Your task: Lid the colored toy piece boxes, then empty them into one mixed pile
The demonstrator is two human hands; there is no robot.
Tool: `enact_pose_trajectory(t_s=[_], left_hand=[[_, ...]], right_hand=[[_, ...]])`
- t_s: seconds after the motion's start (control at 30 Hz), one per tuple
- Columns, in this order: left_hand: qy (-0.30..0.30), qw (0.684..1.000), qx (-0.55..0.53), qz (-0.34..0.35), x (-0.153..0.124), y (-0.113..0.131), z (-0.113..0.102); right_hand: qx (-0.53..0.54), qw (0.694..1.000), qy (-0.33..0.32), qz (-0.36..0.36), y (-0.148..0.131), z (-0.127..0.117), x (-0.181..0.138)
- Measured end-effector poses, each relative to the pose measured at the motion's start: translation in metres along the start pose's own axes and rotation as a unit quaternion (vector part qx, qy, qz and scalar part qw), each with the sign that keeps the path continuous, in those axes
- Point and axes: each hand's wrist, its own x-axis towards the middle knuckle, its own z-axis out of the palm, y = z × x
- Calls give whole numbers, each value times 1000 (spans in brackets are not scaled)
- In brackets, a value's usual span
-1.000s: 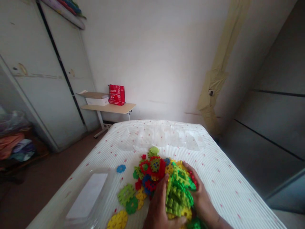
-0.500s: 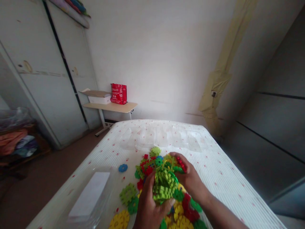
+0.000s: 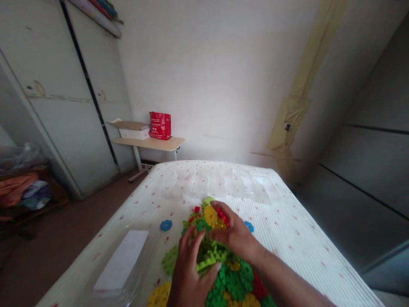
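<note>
My left hand (image 3: 193,275) curves around a bunch of light green toothed plastic building pieces (image 3: 209,258), thumb at the near side and fingers at the far side. Just beyond, my right hand (image 3: 238,234) has its fingers bent around a red piece (image 3: 223,217) and yellow pieces, one a yellow flower-shaped disc (image 3: 211,215). Its fingertips are partly hidden behind these. Under and around both hands spreads a pile of green discs (image 3: 234,283), with yellow and red pieces among them. One blue disc (image 3: 165,225) lies apart on the left, another blue disc (image 3: 249,227) beyond my right wrist.
A clear plastic tray (image 3: 220,184) lies across the far part of the patterned cloth (image 3: 134,211). To the left is a clear container with a white card (image 3: 123,260). Behind stands a small table (image 3: 159,144) bearing a red bag (image 3: 160,126) and a box.
My right hand has moved left, toward my left hand, with the red piece. A yellow disc now shows by its fingers, and the blue disc beyond its wrist is uncovered. The light green bunch sits lower.
</note>
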Motion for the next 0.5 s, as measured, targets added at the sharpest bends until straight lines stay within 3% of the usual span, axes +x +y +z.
enact_pose_trajectory(t_s=[0.1, 0.27, 0.4, 0.5], left_hand=[[-11, 999, 34, 14, -3, -5, -2], [0, 996, 53, 66, -12, 0, 4], [1, 992, 53, 117, -21, 6, 15], [-5, 987, 50, 155, -25, 9, 21]], right_hand=[[17, 1000, -21, -11, 2, 0, 2], [-37, 999, 11, -12, 9, -18, -12], [-137, 989, 51, -36, 22, -43, -52], [-249, 964, 45, -86, 44, -57, -95]])
